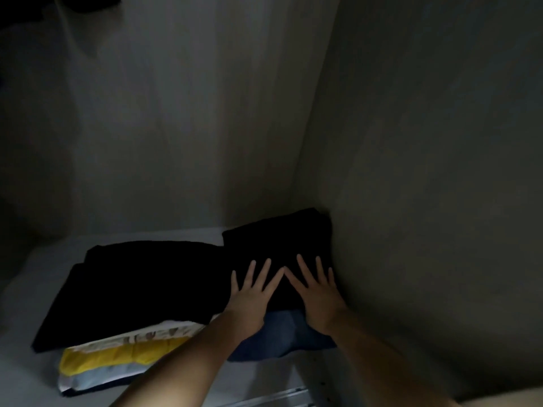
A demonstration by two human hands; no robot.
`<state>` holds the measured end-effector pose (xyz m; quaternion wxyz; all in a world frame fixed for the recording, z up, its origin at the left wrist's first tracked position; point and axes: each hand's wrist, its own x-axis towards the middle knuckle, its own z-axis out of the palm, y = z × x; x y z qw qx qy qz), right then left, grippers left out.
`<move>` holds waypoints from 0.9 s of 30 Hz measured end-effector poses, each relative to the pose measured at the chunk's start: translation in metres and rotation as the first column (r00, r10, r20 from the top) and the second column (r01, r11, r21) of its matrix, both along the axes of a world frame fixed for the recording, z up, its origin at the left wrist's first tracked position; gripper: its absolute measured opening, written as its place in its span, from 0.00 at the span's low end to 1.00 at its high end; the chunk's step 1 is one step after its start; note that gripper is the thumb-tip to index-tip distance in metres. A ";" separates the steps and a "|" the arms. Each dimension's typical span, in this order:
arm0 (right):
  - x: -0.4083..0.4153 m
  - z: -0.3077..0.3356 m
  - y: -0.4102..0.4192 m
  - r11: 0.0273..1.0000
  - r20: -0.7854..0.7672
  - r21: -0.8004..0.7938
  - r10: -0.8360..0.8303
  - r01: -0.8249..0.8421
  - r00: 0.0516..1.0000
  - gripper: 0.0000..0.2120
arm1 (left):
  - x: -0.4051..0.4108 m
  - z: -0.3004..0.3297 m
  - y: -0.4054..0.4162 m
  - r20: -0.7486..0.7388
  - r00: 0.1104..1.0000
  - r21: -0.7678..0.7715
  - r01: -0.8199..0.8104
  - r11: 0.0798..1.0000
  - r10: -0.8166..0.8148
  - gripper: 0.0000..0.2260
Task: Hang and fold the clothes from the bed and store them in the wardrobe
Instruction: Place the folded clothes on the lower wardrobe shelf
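Item: wardrobe interior, dim light. I am looking down into a corner compartment.

Hands: I am seeing the left hand (pixel 249 292) and the right hand (pixel 318 292) lying side by side, fingers straight and spread, palms flat on a folded black garment (pixel 279 245). Neither is gripping anything; both are pressing or resting on the cloth. The two index fingertips are nearly meeting.

Task item: the folded black garment is sitting under both palms, on top of a folded blue denim piece (pixel 282 333) that is showing below the wrists. Its long axis is running away from the hands toward the back corner, its far end reaching the rear panel (pixel 176 127).

Surroundings: the side wall (pixel 440 171) is standing just right of the right hand, the garment's right edge touching or nearly touching it; I cannot tell which. Left of the left hand, a second stack is lying on the pale shelf (pixel 17 304): a wide black folded piece (pixel 132 283) on top, then a patterned white layer (pixel 141 337), a yellow one (pixel 117 355), and a light blue-white one (pixel 88 380). The wide black piece is touching the pressed garment's left edge. A metal rail (pixel 264 399) is showing at the shelf front, between the forearms. Dark cloth is hanging at the upper left (pixel 23 10), well apart from the hands.
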<state>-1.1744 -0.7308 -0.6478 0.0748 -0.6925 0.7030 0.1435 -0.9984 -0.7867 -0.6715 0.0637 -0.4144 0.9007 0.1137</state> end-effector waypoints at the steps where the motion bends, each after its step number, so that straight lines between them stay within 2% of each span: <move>1: -0.001 -0.003 0.002 1.000 -0.015 0.022 -0.001 0.002 1.000 0.47 | -0.001 -0.002 0.002 0.002 1.000 0.037 0.009 0.999 -0.010 0.47; 6: 0.007 0.016 -0.007 0.991 -0.063 0.135 -0.001 0.010 0.998 0.41 | 0.001 0.025 -0.006 0.108 0.992 0.206 0.039 0.978 -0.062 0.42; 9: 0.008 0.064 -0.015 0.991 0.022 0.133 -0.009 0.006 1.000 0.34 | 0.011 0.076 -0.011 0.138 0.987 0.196 0.056 0.979 -0.084 0.37; 12: 0.009 0.136 -0.022 0.998 0.175 0.054 -0.052 0.044 0.983 0.29 | 0.028 0.147 -0.017 0.136 0.990 0.146 0.028 0.989 -0.048 0.34; 14: 0.012 0.188 -0.023 0.997 0.220 0.006 -0.074 0.074 0.973 0.27 | 0.038 0.198 -0.021 0.133 0.991 0.123 0.002 0.992 -0.018 0.33; 18: 0.027 0.287 -0.018 0.996 0.212 -0.005 -0.087 0.090 0.973 0.23 | 0.049 0.300 -0.019 0.071 0.997 0.074 -0.045 0.996 0.040 0.30; 22: 0.052 0.384 -0.006 0.997 0.178 -0.040 -0.051 0.059 0.983 0.19 | 0.050 0.403 -0.001 -0.006 0.994 -0.026 -0.108 0.994 0.108 0.22; 27: 0.073 0.489 0.016 0.989 0.164 -0.135 -0.034 0.057 0.986 0.18 | 0.054 0.530 0.016 -0.130 0.987 -0.072 -0.104 0.992 0.094 0.16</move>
